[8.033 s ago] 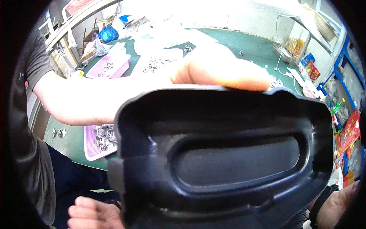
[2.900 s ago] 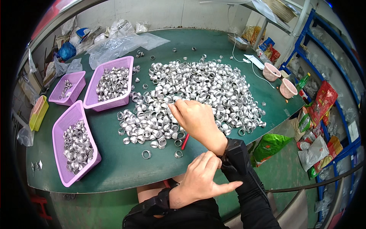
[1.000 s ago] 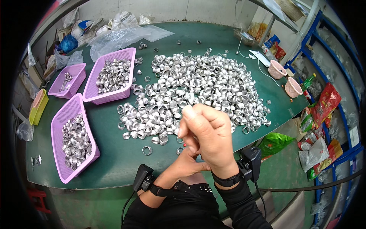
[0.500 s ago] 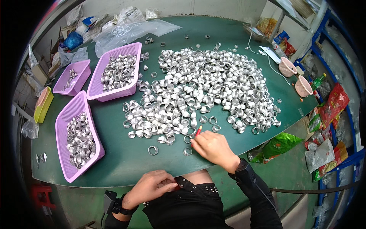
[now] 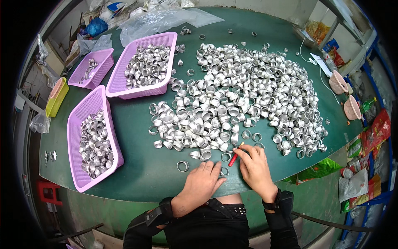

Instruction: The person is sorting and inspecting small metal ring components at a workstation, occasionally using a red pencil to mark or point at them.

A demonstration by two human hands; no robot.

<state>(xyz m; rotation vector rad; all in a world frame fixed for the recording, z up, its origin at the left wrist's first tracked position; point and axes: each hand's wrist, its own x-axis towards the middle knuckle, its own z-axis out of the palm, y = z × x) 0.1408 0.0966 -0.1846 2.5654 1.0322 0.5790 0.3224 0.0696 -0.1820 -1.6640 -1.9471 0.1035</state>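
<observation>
Chunky silver-coloured metal rings (image 5: 257, 89) lie in a broad heap on the green table (image 5: 145, 170). My left hand (image 5: 200, 185) is over the table's near edge, fingers stretched and thumb apart. One loose ring (image 5: 224, 172) sits right beside its fingertips, and another ring (image 5: 182, 166) lies to its left. My right hand (image 5: 256, 168) is to the right, its thumb spread away from the fingers. Its fingertips touch a slim red pencil-like stick (image 5: 233, 160) with a pale tip, which slants at the heap's near edge.
Two large purple baskets (image 5: 118, 164) (image 5: 111, 89) with rings stand at the left, beside a smaller purple basket (image 5: 107, 62) and a yellow one (image 5: 56, 106). Clear plastic sheeting (image 5: 166, 25) covers the back left. Pink baskets (image 5: 351, 108) (image 5: 338, 83) sit at the right edge.
My left hand has risen from my lap to the table beside the loose ring. My right hand has loosened around the red stick, which now shows along its length. The whole view has shifted.
</observation>
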